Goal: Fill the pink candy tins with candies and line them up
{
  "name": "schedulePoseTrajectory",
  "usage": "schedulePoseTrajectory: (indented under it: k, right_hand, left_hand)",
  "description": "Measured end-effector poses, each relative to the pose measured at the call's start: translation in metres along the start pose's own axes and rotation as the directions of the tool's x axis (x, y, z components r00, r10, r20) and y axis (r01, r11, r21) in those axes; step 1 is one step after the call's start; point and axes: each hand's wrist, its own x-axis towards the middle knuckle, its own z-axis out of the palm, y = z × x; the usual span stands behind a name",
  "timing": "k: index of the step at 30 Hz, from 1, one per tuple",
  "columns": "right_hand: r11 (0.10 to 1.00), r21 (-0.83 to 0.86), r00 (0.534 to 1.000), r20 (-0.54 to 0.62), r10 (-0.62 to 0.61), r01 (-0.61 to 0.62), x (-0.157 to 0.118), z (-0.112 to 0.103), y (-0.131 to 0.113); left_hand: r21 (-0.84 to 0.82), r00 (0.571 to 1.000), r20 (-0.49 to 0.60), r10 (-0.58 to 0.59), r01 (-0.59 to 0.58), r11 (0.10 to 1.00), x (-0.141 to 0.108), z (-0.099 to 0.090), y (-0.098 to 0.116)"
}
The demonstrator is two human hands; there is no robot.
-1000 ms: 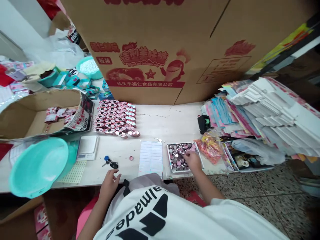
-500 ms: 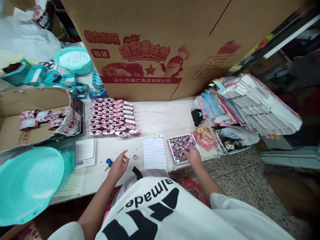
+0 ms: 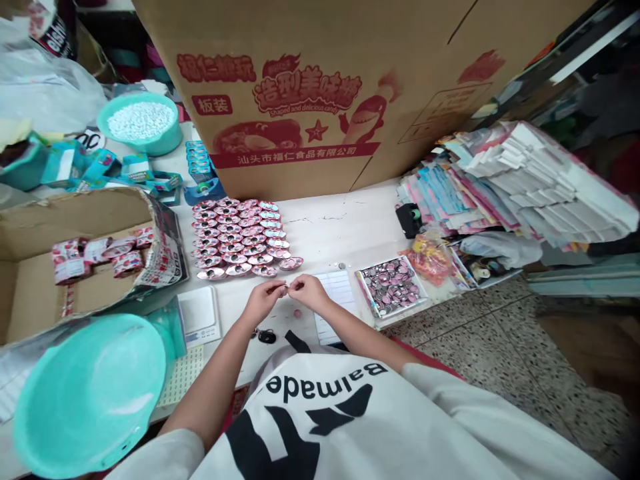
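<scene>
White worktop (image 3: 345, 223), one printed carton (image 3: 300, 180) behind, left hand (image 3: 264, 300) and right hand (image 3: 309, 292) pinching one small item (image 3: 287, 288) over the worktop, its details unclear, one loose pink disc (image 3: 297, 313) near, one tray (image 3: 376, 311) of many discs (image 3: 393, 283)

Scale (image 3: 198, 312) between basin (image 3: 95, 393) and paper sheet (image 3: 336, 293).

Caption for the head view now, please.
Left hand and right hand meet beside rows of pink packs.
</scene>
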Motion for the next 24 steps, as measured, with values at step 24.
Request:
schedulePoseTrajectory:
  k: [24]
  right_hand:
    - [0.964,0.106,0.966,0.114,0.23,-0.242,-0.032,-0.045,0.057]
  left_hand:
    - [0.787,0.833,-0.344,-0.433,0.508,0.35,0.2,-0.104,0.04]
